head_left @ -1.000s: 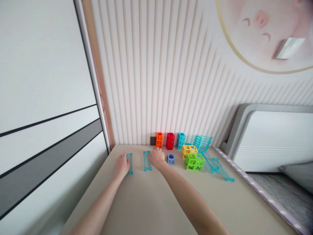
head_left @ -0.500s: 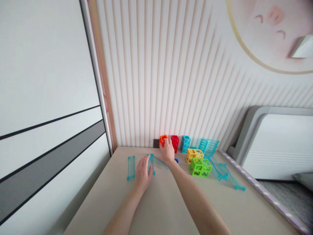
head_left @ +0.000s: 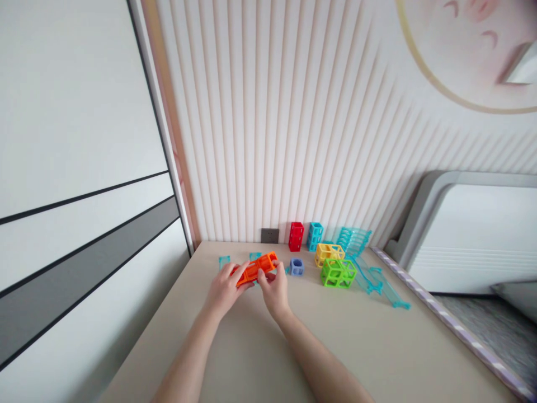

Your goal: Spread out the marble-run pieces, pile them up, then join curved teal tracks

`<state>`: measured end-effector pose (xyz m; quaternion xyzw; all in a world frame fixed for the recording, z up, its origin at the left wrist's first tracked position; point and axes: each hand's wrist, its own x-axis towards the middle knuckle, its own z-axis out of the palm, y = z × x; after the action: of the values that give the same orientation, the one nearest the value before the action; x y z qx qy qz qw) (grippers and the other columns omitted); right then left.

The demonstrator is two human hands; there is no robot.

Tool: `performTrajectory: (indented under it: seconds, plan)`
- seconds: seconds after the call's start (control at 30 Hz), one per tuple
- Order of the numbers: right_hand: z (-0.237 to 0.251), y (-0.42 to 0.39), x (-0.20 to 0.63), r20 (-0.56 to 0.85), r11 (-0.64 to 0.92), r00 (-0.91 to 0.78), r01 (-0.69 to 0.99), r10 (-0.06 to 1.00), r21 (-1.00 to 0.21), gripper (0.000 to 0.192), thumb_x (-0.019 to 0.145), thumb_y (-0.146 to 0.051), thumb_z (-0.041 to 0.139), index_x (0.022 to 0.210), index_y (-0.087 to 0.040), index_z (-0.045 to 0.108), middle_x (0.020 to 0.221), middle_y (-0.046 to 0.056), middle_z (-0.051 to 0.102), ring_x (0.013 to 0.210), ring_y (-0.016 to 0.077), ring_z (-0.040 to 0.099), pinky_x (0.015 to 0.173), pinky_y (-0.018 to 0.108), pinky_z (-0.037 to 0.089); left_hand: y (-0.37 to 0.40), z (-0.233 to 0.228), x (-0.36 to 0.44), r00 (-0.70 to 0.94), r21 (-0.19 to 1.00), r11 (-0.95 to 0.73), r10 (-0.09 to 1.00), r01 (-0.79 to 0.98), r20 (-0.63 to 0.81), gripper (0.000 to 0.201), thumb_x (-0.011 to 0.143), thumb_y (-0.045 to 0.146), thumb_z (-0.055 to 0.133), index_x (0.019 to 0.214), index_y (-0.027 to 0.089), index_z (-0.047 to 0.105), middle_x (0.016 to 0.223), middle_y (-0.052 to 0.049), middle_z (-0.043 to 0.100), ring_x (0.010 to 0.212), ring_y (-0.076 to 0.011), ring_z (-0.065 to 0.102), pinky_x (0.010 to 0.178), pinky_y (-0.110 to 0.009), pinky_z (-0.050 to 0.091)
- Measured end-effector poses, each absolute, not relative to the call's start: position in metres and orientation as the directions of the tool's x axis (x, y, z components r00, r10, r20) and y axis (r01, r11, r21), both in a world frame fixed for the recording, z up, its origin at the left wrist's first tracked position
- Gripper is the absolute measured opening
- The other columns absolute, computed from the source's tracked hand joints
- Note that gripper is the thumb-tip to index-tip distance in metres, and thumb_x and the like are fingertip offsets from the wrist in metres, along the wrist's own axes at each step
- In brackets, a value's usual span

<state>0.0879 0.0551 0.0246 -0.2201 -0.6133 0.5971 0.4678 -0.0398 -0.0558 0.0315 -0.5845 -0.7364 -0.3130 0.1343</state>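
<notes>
Our bench is a broad, plain beige top running up to the ribbed wall, with striped edging [head_left: 444,317] along its right side. Toward the back we have a red tower [head_left: 296,237] and a cyan tower [head_left: 315,237], both upright, side by side but apart. Nearer us sit a small lilac block [head_left: 292,267], a yellow openwork pair [head_left: 323,254] and a green openwork pair [head_left: 342,273]. To their right we see a ribbed teal piece [head_left: 353,240] and teal tracks [head_left: 392,291]; farther left, two teal strips [head_left: 224,259] lie partly hidden from us.
</notes>
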Motion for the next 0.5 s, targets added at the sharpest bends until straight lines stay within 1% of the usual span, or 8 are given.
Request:
performTrajectory:
  seconds: [0.07,0.13,0.17,0.23,0.3,0.33,0.4,0.5]
  plan:
    - [0.026,0.054,0.089,0.358,0.242,-0.428,-0.304,0.83,-0.922,0.027,0.083,-0.035,0.064,0.098,-0.024,0.045,0.089,0.001,0.064,0.078,0.0178,0.066,0.071,0.031,0.056,-0.062,0.032,-0.039,-0.296,0.378,0.068,0.754,0.923,0.587,0.045,0.093,0.042,0.061,0.135,0.025,0.056,0.105,-0.009,0.064,0.098,-0.0246,0.064,0.089,-0.036,0.053]
    - [0.026,0.054,0.092,0.382,0.279,-0.41,-0.29,0.828,-0.916,0.024,0.082,-0.034,0.064,0.096,-0.023,0.047,0.089,0.001,0.063,0.081,0.0178,0.064,0.075,0.032,0.056,-0.067,0.033,-0.039,-0.362,0.453,0.051,0.682,0.89,0.636,0.039,0.096,0.042,0.055,0.13,0.023,0.057,0.107,-0.01,0.063,0.099,-0.023,0.064,0.091,-0.035,0.053]
    - [0.026,0.053,0.094,0.389,0.297,-0.411,-0.272,0.825,-0.915,0.023,0.082,-0.033,0.064,0.095,-0.023,0.048,0.09,0.001,0.062,0.082,0.0181,0.064,0.076,0.032,0.055,-0.07,0.034,-0.041,-0.417,0.481,0.068,0.614,0.874,0.67,0.037,0.096,0.042,0.053,0.127,0.021,0.058,0.108,-0.01,0.063,0.1,-0.0231,0.064,0.092,-0.035,0.053]
    - [0.023,0.049,0.098,0.423,0.359,-0.427,-0.225,0.799,-0.906,0.02,0.081,-0.029,0.064,0.095,-0.023,0.051,0.093,0.003,0.062,0.085,0.0192,0.063,0.076,0.032,0.055,-0.074,0.035,-0.05,-0.517,0.511,0.143,0.446,0.847,0.731,0.036,0.096,0.042,0.053,0.122,0.019,0.059,0.109,-0.012,0.062,0.104,-0.0252,0.062,0.095,-0.039,0.052]
    - [0.019,0.044,0.102,0.487,0.469,-0.46,-0.162,0.742,-0.868,0.016,0.08,-0.024,0.063,0.093,-0.023,0.054,0.097,0.003,0.061,0.088,0.0197,0.062,0.078,0.032,0.054,-0.078,0.034,-0.064,-0.567,0.514,0.239,0.325,0.824,0.757,0.037,0.094,0.042,0.056,0.12,0.017,0.059,0.112,-0.015,0.061,0.109,-0.0283,0.059,0.099,-0.043,0.05]
    - [0.017,0.041,0.103,0.513,0.524,-0.485,-0.127,0.708,-0.842,0.015,0.079,-0.021,0.062,0.092,-0.024,0.055,0.098,0.003,0.061,0.088,0.0194,0.062,0.079,0.032,0.054,-0.08,0.032,-0.072,-0.589,0.516,0.29,0.303,0.806,0.75,0.038,0.093,0.043,0.057,0.12,0.016,0.059,0.114,-0.016,0.061,0.112,-0.0295,0.058,0.101,-0.045,0.048]
    - [0.015,0.035,0.105,0.535,0.602,-0.542,-0.066,0.648,-0.796,0.014,0.079,-0.018,0.061,0.091,-0.025,0.057,0.1,0.003,0.061,0.088,0.0187,0.062,0.082,0.031,0.052,-0.081,0.026,-0.089,-0.668,0.56,0.383,0.269,0.735,0.693,0.039,0.091,0.043,0.058,0.12,0.016,0.059,0.119,-0.017,0.061,0.117,-0.0313,0.055,0.105,-0.047,0.044]
    - [0.014,0.031,0.107,0.541,0.637,-0.577,-0.044,0.613,-0.769,0.015,0.08,-0.017,0.063,0.091,-0.025,0.058,0.099,0.002,0.061,0.089,0.0185,0.062,0.083,0.031,0.051,-0.077,0.012,-0.109,-0.796,0.666,0.453,0.2,0.593,0.572,0.039,0.09,0.039,0.057,0.119,0.012,0.058,0.119,-0.019,0.063,0.12,-0.0328,0.055,0.105,-0.048,0.044]
